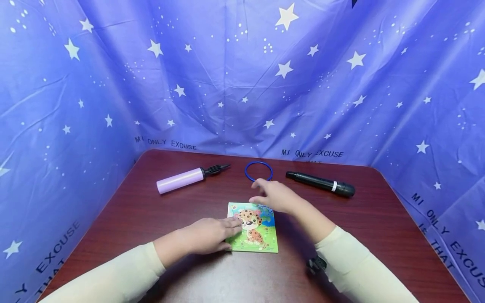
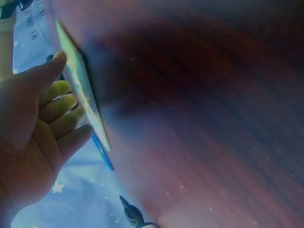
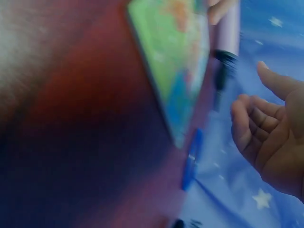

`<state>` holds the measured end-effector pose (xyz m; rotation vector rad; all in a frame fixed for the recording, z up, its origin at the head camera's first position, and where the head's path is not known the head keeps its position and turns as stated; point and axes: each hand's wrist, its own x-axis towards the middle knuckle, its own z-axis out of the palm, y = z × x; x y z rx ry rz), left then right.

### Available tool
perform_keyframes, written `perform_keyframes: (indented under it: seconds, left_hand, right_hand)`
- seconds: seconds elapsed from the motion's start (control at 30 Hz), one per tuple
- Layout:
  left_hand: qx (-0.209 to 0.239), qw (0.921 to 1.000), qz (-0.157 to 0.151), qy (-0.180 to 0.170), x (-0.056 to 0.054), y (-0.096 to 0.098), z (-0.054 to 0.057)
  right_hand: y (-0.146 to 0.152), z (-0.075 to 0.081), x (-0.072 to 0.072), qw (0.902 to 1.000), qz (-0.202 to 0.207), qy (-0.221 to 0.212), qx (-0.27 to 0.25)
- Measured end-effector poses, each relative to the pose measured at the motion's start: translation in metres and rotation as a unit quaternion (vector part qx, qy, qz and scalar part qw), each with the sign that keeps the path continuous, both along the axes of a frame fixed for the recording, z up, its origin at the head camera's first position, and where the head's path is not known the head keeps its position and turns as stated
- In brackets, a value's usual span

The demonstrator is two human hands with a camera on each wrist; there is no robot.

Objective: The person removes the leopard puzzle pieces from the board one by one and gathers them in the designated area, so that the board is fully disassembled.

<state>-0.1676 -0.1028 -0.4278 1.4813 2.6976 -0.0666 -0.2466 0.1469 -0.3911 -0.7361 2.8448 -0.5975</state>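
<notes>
A square jigsaw puzzle board [image 1: 261, 235] with a cartoon leopard on green and blue lies flat on the table. My left hand [image 1: 210, 235] rests at its left side, fingers straight over the picture and thumb by the lower left corner. In the left wrist view the fingertips [image 2: 71, 102] are right at the board, with nothing gripped. Over the board's far right edge hovers my right hand [image 1: 278, 195], its fingers loosely bent. The right wrist view shows that palm [image 3: 280, 156] holding nothing, apart from the board.
Behind the board lies a blue ring [image 1: 246, 169]. At the back left is a lilac hand pump [image 1: 181, 181] with a black nozzle; at the back right, a black microphone-like stick [image 1: 318, 182]. A starry blue curtain [image 1: 227, 84] surrounds the brown table [image 1: 182, 277].
</notes>
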Motion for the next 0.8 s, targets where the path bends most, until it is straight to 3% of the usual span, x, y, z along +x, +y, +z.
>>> perform_keyframes:
  seconds: [0.17,0.37,0.53,0.8]
  left_hand:
    - [-0.025,0.9995,-0.015,0.006,0.0,0.002,-0.004]
    - [-0.035,0.9991,-0.02,0.01,-0.002,0.004,-0.008]
    - [-0.046,0.9983,-0.026,0.024,-0.005,0.006,-0.008]
    - [-0.054,0.9967,-0.03,0.052,-0.008,0.007,-0.013]
  right_hand:
    - [-0.021,-0.028,-0.003,0.9984,0.022,-0.053,0.006]
    - [-0.032,-0.049,0.001,0.9981,0.025,-0.049,0.029]
    - [-0.036,-0.054,0.004,0.9984,0.011,-0.036,0.043]
    - [-0.038,-0.051,0.004,0.9967,-0.013,-0.062,0.051]
